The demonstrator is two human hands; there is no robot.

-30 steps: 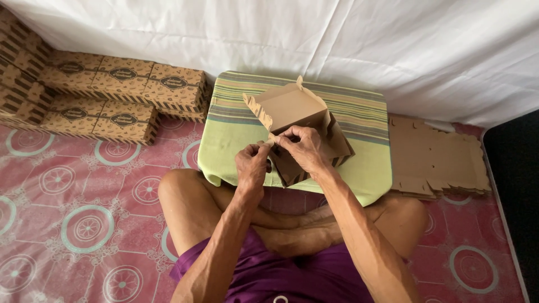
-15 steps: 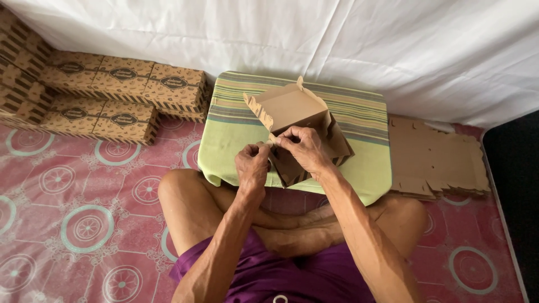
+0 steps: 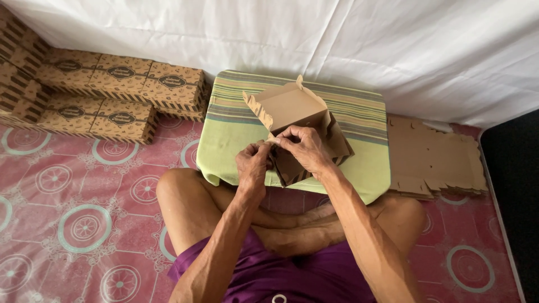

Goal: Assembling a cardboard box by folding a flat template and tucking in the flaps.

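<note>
On the green striped cloth-covered low table (image 3: 236, 134), a half-folded brown cardboard box (image 3: 292, 109) sits close for reach, left hand (image 3: 252, 165) and right hand (image 3: 303, 147) both pinching its near flap, flat brown cardboard blanks (image 3: 435, 157) stacked alongside, finished printed brown boxes (image 3: 112, 95) piled away left.

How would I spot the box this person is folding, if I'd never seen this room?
Find the green striped cushion in front of the white sheet. On it sits a half-folded brown cardboard box, pinched by the left hand and right hand. Unlike the closed boxes stacked left and flat blanks right, its flaps stand open.
</note>
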